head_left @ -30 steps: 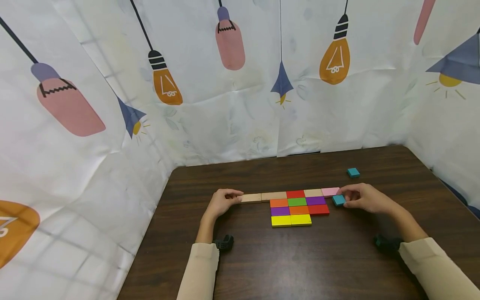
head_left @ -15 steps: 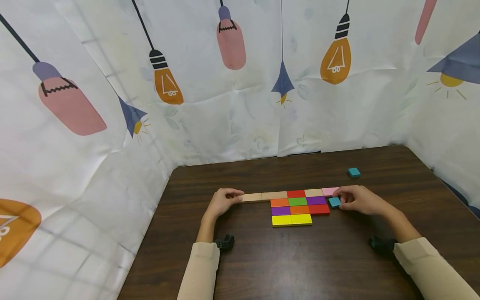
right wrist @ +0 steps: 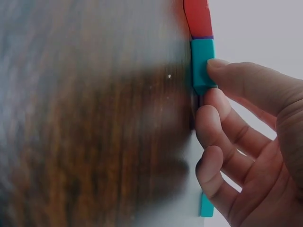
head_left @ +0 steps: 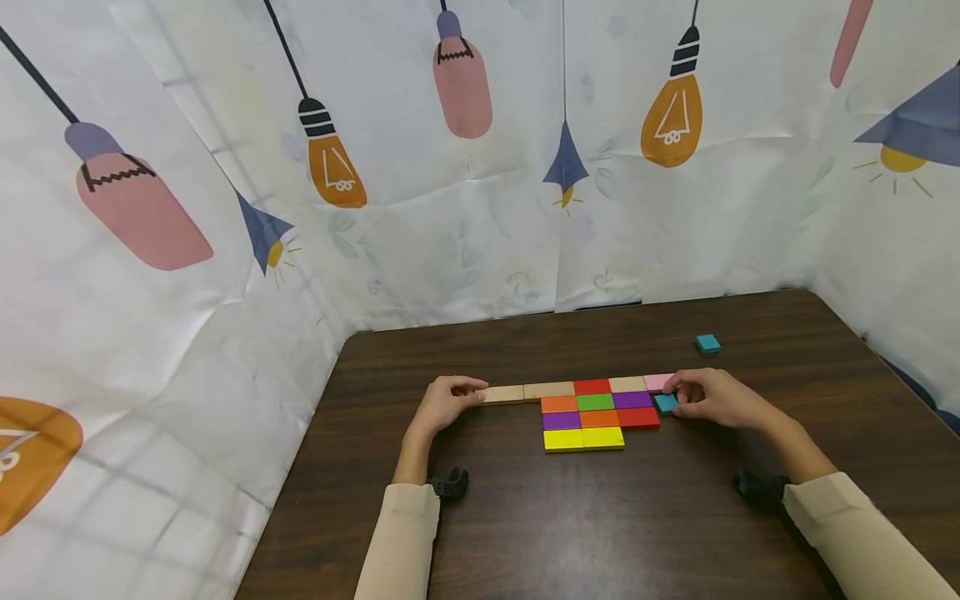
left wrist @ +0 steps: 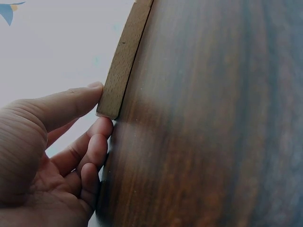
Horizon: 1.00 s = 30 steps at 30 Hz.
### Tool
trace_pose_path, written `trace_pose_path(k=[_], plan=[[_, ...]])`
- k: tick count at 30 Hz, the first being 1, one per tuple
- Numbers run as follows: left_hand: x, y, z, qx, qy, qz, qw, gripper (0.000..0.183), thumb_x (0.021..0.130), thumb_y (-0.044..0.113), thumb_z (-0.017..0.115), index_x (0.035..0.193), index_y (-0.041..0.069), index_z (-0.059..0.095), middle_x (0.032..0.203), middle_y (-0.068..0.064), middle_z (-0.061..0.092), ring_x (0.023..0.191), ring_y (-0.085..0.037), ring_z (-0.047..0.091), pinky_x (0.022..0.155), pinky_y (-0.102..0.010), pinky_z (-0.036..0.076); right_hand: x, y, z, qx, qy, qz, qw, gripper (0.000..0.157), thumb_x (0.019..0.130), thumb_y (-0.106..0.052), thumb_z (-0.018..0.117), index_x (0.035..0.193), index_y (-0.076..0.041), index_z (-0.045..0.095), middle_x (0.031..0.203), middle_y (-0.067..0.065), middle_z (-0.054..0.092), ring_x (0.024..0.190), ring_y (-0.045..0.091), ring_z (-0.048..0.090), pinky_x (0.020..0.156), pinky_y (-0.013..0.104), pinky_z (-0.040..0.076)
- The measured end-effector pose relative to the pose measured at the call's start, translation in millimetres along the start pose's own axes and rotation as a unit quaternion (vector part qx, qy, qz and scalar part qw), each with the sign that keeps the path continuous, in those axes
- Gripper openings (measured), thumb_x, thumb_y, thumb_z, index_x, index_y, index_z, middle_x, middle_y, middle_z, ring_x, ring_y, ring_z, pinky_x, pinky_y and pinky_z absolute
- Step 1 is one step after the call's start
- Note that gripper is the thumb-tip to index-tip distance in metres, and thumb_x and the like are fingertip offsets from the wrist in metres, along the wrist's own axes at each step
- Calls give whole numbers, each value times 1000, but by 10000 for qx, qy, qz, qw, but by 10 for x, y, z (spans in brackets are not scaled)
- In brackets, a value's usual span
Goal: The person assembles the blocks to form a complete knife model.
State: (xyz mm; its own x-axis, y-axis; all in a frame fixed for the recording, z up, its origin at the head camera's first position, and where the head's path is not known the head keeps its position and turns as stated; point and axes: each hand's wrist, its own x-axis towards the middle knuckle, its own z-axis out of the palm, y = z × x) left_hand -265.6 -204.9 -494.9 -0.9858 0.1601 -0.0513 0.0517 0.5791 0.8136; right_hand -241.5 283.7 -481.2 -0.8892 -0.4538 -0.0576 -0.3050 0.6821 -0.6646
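Observation:
My left hand (head_left: 442,404) holds the outer end of a plain wooden block (head_left: 502,394) in the head view. In the left wrist view the thumb touches the edge of that wooden block (left wrist: 124,61), with fingertips against its end. To the right, my right hand (head_left: 716,398) holds a small teal block (head_left: 663,404) flat on the table, just below a pink block (head_left: 657,382). Seen from the right wrist, the thumb lies on the teal block (right wrist: 203,64) and fingers meet its end. A red block (right wrist: 198,19) stands against or very near its far end.
Flat coloured blocks sit together in rows, among them green (head_left: 595,402), orange (head_left: 598,419) and yellow (head_left: 603,438) ones. A second teal block (head_left: 707,344) lies apart near the back right of the dark wooden table (head_left: 585,525). A patterned curtain (head_left: 480,233) hangs behind.
My right hand has slid the teal block leftward, up to the right end of the coloured rows. The left hand has stayed at the wooden block.

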Motion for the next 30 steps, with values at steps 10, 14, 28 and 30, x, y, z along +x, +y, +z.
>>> trace_pose_path(k=[10, 14, 28, 30], plan=[[1, -4, -1, 11, -16, 56, 10000, 16, 94, 25, 77, 109, 23, 81, 92, -1, 69, 78, -18, 58, 70, -32, 49, 34, -7, 33, -81, 120, 11, 9999, 26, 91, -19, 78, 112, -10, 66, 82, -2, 57, 70, 7, 51, 64, 23, 45], [-4, -16, -3, 1, -26, 65, 10000, 16, 94, 25, 76, 109, 23, 81, 92, -1, 69, 77, -18, 58, 70, -32, 49, 53, -16, 35, -86, 119, 21, 9999, 26, 91, -20, 79, 111, -10, 65, 82, -2, 57, 69, 7, 51, 63, 23, 45], [9, -29, 2, -33, -18, 96, 9999, 16, 93, 25, 77, 109, 23, 81, 92, -1, 69, 77, -18, 58, 69, -32, 49, 104, -45, 25, -155, 93, 60, 9998, 24, 91, -18, 78, 109, -9, 65, 81, -3, 57, 70, 9, 51, 64, 24, 45], [7, -24, 2, -27, -26, 92, 10000, 16, 93, 25, 77, 109, 23, 81, 92, -1, 69, 77, -18, 58, 69, -32, 49, 107, -47, 26, -150, 80, 65, 9998, 23, 91, -18, 78, 109, -9, 65, 81, -3, 57, 70, 9, 51, 63, 24, 45]])
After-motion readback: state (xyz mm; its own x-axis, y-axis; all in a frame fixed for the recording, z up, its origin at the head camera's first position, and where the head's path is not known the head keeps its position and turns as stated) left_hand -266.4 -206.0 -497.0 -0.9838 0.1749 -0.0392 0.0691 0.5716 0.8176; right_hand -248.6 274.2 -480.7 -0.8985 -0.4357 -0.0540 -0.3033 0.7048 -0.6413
